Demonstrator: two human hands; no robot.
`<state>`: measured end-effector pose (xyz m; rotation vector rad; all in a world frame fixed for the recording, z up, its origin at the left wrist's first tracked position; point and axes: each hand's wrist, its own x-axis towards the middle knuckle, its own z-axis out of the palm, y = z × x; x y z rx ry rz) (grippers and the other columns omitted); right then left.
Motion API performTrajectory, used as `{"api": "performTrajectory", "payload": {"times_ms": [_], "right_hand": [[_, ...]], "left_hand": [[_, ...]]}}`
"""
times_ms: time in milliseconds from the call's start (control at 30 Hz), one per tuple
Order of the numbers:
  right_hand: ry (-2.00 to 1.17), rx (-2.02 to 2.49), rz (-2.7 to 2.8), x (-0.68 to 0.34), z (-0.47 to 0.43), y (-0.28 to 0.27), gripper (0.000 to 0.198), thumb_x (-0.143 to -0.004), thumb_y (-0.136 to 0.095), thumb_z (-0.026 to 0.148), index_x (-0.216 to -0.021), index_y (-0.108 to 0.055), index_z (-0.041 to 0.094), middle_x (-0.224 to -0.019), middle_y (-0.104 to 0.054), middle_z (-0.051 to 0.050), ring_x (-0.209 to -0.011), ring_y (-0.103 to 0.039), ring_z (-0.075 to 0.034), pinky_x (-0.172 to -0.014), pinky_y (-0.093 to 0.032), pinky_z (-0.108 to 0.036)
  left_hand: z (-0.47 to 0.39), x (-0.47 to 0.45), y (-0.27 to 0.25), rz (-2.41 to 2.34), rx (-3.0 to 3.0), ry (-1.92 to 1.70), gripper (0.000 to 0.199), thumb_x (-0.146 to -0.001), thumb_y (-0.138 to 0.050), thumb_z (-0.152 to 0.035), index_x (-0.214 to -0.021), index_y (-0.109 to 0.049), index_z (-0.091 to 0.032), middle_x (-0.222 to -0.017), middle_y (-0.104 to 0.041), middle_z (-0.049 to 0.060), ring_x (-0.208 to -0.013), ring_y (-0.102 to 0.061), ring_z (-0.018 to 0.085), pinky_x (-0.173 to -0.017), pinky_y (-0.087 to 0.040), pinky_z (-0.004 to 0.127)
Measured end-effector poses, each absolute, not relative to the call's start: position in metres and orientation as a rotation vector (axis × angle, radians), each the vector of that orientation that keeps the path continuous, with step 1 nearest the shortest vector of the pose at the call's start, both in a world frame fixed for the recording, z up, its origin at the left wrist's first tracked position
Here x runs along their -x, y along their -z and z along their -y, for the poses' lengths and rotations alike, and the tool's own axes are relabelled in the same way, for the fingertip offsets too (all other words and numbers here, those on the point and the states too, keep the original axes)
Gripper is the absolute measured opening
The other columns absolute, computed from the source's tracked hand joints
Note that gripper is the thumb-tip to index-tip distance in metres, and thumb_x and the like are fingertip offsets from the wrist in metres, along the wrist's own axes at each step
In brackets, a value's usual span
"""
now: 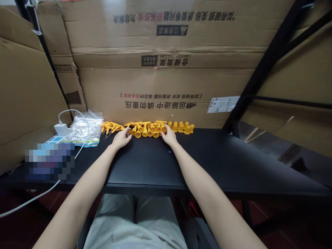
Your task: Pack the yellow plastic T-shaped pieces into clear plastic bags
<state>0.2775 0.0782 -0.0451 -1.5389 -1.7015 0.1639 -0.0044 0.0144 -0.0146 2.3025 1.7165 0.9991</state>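
Note:
A row of yellow corkscrews [145,130], with T-shaped handles and bell-shaped bodies, lies piled near the back of the black table. At the pile's left end rests my left hand [121,139], its thumb and fingers apart beside the nearest corkscrew. My right hand [169,137] is at the right end, fingers parted and touching the outermost pieces. Both hands flank the pile without visibly gripping a piece. Left of it lie several yellow handles with metal spirals [111,127]. Loose yellow bell-shaped bodies [181,127] stand behind and right of my right hand.
Clear plastic bags [86,126] lie at the left, near a white charger [61,129] with a cable [77,152] running over the table edge. A blurred item [50,160] sits in front. Cardboard [160,81] walls the back. A black metal post [249,81] rises at the right.

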Motion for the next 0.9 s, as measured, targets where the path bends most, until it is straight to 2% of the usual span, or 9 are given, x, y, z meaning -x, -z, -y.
{"api": "performTrajectory", "payload": {"times_ms": [133, 267, 433, 500, 633, 900], "right_hand": [[-0.221, 1.548, 1.725, -0.276, -0.078, 0.045, 0.064, -0.075, -0.057, 0.028, -0.136, -0.038, 0.020, -0.140, -0.043, -0.013, -0.130, -0.039, -0.031, -0.107, -0.028, -0.052], [-0.248, 1.555, 1.694, -0.275, -0.078, 0.042, 0.072, -0.072, -0.058, 0.026, -0.140, -0.034, 0.021, -0.145, -0.038, -0.013, -0.134, -0.032, -0.034, -0.108, -0.021, -0.057], [-0.316, 1.525, 1.612, -0.277, -0.082, 0.042, 0.069, -0.071, -0.056, 0.024, -0.138, -0.037, 0.020, -0.142, -0.040, -0.013, -0.134, -0.031, -0.031, -0.109, -0.024, -0.053], [-0.322, 1.487, 1.578, -0.278, -0.084, 0.043, 0.068, -0.070, -0.055, 0.023, -0.136, -0.039, 0.019, -0.141, -0.042, -0.013, -0.133, -0.034, -0.029, -0.109, -0.026, -0.048], [-0.298, 1.430, 1.512, -0.281, -0.088, 0.046, 0.062, -0.070, -0.053, 0.022, -0.132, -0.043, 0.018, -0.137, -0.046, -0.013, -0.130, -0.038, -0.027, -0.108, -0.029, -0.045], [-0.286, 1.405, 1.466, -0.280, -0.087, 0.045, 0.053, -0.070, -0.053, 0.022, -0.123, -0.050, 0.018, -0.133, -0.049, -0.012, -0.128, -0.041, -0.028, -0.106, -0.032, -0.047]], "left_hand": [[-0.018, 0.014, 0.014, -1.986, -2.267, -1.076, 0.024, -0.078, -0.049, -0.025, -0.097, -0.061, -0.019, -0.097, -0.062, 0.009, -0.097, -0.057, 0.024, -0.086, -0.045, 0.037], [-0.020, 0.029, 0.016, -2.369, -1.992, -1.004, 0.034, -0.076, -0.050, -0.025, -0.108, -0.055, -0.016, -0.119, -0.054, 0.019, -0.118, -0.045, 0.036, -0.094, -0.037, 0.052], [-0.022, 0.042, 0.025, -2.427, -1.865, -0.794, 0.041, -0.076, -0.048, -0.024, -0.117, -0.049, -0.018, -0.129, -0.050, 0.019, -0.128, -0.036, 0.035, -0.101, -0.023, 0.064], [-0.023, 0.043, 0.027, -2.444, -1.863, -0.754, 0.041, -0.078, -0.046, -0.024, -0.119, -0.049, -0.017, -0.132, -0.047, 0.020, -0.131, -0.033, 0.035, -0.101, -0.020, 0.065], [-0.022, 0.043, 0.027, -2.537, -1.867, -0.693, 0.036, -0.083, -0.039, -0.024, -0.113, -0.053, -0.013, -0.132, -0.046, 0.021, -0.129, -0.033, 0.035, -0.101, -0.025, 0.061], [-0.020, 0.042, 0.021, -2.672, -1.839, -0.689, 0.033, -0.082, -0.043, -0.022, -0.111, -0.056, -0.013, -0.124, -0.052, 0.018, -0.120, -0.040, 0.032, -0.099, -0.029, 0.056]]}}
